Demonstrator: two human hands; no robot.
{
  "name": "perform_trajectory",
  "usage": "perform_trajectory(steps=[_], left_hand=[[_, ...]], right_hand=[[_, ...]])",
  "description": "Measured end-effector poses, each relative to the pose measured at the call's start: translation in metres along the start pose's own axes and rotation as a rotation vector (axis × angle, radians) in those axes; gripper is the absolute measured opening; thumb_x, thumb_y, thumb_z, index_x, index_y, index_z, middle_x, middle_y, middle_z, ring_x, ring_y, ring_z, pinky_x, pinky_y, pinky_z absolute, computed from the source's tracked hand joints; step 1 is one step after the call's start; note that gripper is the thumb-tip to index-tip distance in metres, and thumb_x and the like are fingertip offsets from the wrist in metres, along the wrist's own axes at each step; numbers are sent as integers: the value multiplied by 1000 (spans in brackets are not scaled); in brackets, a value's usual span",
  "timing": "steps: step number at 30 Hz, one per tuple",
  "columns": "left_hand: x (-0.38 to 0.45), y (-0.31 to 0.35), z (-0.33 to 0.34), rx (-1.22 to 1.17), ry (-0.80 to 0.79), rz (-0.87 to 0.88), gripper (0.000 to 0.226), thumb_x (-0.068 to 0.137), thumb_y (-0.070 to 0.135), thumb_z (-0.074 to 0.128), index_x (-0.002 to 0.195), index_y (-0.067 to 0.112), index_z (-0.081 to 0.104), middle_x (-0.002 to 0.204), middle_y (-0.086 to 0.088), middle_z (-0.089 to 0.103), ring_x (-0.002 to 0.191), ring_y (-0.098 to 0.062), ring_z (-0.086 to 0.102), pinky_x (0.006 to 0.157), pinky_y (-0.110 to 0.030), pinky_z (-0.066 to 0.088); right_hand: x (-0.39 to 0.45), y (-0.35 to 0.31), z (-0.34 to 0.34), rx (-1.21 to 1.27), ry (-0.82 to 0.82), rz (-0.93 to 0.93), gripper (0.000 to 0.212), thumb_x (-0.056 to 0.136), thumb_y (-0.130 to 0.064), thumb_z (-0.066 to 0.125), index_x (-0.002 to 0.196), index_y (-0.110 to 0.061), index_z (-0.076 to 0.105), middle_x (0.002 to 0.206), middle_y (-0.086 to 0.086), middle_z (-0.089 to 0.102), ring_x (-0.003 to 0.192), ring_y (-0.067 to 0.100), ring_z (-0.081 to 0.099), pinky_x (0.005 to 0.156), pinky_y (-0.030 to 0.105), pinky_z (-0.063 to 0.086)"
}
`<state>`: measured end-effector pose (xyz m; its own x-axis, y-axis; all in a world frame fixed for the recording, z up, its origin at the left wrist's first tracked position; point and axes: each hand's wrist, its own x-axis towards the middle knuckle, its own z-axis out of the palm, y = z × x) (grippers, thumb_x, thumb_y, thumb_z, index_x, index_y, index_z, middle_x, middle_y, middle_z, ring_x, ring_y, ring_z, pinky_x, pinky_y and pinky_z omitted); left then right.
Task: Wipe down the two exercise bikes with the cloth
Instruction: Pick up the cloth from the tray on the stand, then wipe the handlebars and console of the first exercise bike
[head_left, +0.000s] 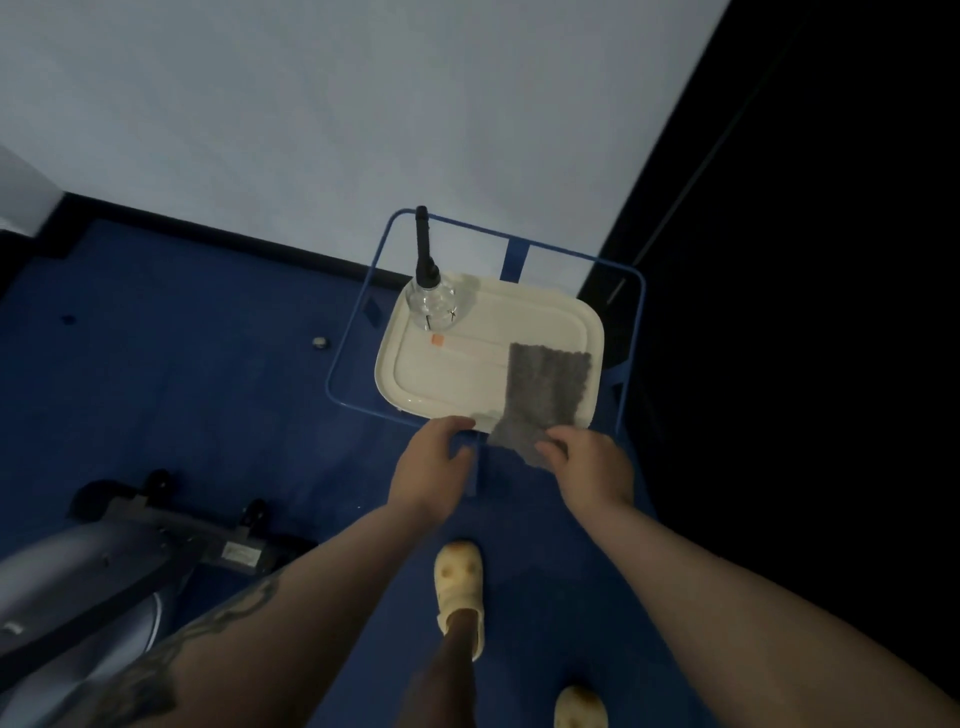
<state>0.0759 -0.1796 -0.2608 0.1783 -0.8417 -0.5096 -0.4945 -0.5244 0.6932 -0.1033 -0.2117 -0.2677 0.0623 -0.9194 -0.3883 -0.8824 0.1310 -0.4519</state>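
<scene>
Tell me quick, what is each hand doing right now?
Left hand: grips the tray's near edge.
Right hand: pinches the grey cloth.

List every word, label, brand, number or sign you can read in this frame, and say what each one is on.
No text can be read in this frame.
Grey plate on the exercise bike base: may carry print, too blurred to read.
Orange tag on the tray: no lettering can be made out.
Spray bottle: small dark marks, not readable as text.
Cloth, held by the right hand: no label visible.
</scene>
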Motion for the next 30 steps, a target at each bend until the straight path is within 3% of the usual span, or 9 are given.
perform_trajectory(steps=[4,8,12,17,20,24,30], left_hand=[[-22,15,-12,-8,62,0,42,89,13,48,129,22,55,134,3,55,122,-16,51,101,-32,41],[-58,35,-30,-125,215,4,39,88,13,48,125,21,58,129,3,59,118,-13,54,93,-27,41],[-112,56,-50,-274,383,41,37,87,11,49,122,21,60,123,6,61,111,-9,55,86,-22,41],[-191,62,-70,-363,572,100,34,88,13,50,119,22,61,114,10,63,95,3,56,65,-6,39],[-240,58,-79,-371,680,109,36,88,14,50,121,23,61,114,11,62,98,0,56,72,-14,41],[-302,43,-93,-388,805,101,34,90,15,53,122,22,61,118,11,61,108,-7,56,83,-23,41],[-383,11,-132,-425,963,55,33,91,18,52,123,24,60,118,8,61,104,-6,56,84,-27,46]], right_hand=[[-12,-20,-34,8,83,-115,25,95,-33,53,80,-15,59,74,2,65,71,21,59,57,36,46],[-41,-41,-72,84,175,-242,15,94,-35,54,91,-23,62,80,-9,65,71,14,58,56,34,50],[-85,-59,-104,190,246,-392,10,92,-35,56,86,-28,61,76,-16,59,67,6,56,49,23,38],[-147,-84,-129,424,300,-553,6,90,-28,61,85,-26,63,79,-21,60,77,4,60,62,27,51],[-181,-98,-133,515,297,-651,4,90,-26,62,86,-25,63,80,-20,61,78,2,59,64,25,50],[-224,-124,-126,597,206,-729,7,91,-29,61,86,-33,60,82,-23,61,77,-11,56,57,7,40],[-285,-182,-101,754,50,-742,3,91,-27,62,90,-25,64,82,-18,62,78,-5,57,52,7,41]])
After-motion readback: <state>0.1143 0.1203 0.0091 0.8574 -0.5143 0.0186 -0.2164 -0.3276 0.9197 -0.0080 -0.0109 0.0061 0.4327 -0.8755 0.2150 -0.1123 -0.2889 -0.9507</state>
